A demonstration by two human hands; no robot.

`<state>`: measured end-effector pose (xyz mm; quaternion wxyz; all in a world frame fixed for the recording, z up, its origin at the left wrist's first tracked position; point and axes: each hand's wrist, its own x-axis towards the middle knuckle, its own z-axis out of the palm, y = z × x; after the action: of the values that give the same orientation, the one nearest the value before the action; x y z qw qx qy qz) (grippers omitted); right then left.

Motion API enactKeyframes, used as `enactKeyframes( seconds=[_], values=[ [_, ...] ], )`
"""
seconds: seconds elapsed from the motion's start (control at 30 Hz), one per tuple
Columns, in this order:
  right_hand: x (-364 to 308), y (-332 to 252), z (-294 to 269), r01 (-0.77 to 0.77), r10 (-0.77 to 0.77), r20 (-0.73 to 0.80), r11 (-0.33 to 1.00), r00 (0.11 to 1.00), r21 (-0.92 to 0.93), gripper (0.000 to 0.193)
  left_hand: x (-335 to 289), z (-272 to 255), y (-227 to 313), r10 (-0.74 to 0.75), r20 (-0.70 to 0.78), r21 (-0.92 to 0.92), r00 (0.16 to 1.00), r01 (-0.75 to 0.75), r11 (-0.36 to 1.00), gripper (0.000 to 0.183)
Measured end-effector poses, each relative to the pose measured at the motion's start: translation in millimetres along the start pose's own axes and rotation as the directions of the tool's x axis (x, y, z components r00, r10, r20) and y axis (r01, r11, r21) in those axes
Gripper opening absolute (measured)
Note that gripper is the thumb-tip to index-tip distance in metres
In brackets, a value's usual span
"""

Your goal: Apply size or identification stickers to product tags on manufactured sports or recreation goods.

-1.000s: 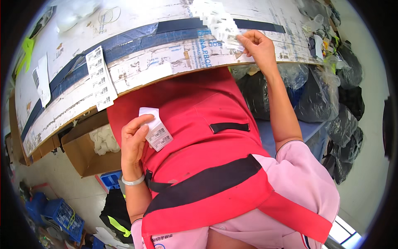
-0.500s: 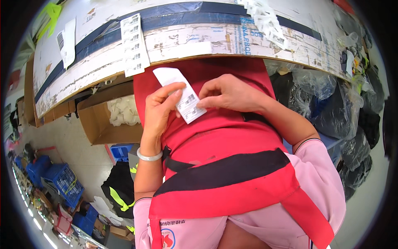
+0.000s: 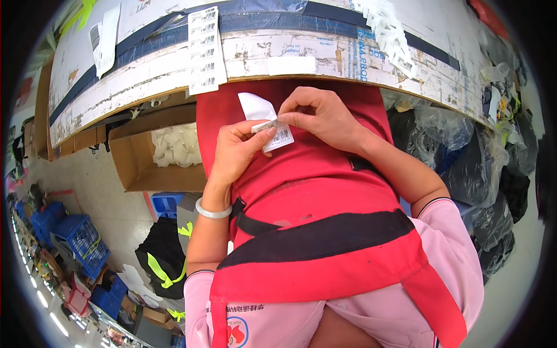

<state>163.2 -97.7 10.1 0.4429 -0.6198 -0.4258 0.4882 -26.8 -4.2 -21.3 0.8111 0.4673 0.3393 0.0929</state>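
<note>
Head view: with the left hand (image 3: 237, 152), pinches a white, bent strip of printed paper labels (image 3: 256, 108) over the red cloth apron (image 3: 325, 177), just off the near edge of the worn white table (image 3: 246, 51); with the right hand (image 3: 326, 120), grips the strip's edge, fingers closed. Apparently peeling one label; calls next for steady left fingers and a clean right-hand lift.

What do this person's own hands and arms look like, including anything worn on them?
Left hand and right hand are both gloveless. A smooth, pale, ring-shaped bracelet circles the left wrist. The short pink sleeves have thin dark trim, leaving the forearms uncovered.
</note>
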Motion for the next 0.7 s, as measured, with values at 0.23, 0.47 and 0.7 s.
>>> enactKeyframes(
  seconds=[0.23, 0.47, 0.7],
  values=[
    [13.5, -12.6, -24.2, -0.092, 0.086, -0.091, 0.994, 0.992, -0.063, 0.013, 6.0, -12.9, -8.8, -0.015, 0.085, -0.108, 0.996, 0.024, 0.994, 0.048],
    [40.0, -5.6, -61.2, -0.189, 0.182, -0.175, 0.982, 0.968, -0.025, 0.018, 9.3, -7.8, -8.7, -0.032, -0.015, 0.006, 0.999, 0.032, 0.999, 0.051],
    [49.1, -8.1, -59.5, -0.185, 0.181, -0.149, 0.983, 0.972, -0.016, 0.018, 10.8, -8.3, -10.7, -0.040, -0.019, -0.017, 0.999, 0.040, 0.999, 0.047]
  ],
)
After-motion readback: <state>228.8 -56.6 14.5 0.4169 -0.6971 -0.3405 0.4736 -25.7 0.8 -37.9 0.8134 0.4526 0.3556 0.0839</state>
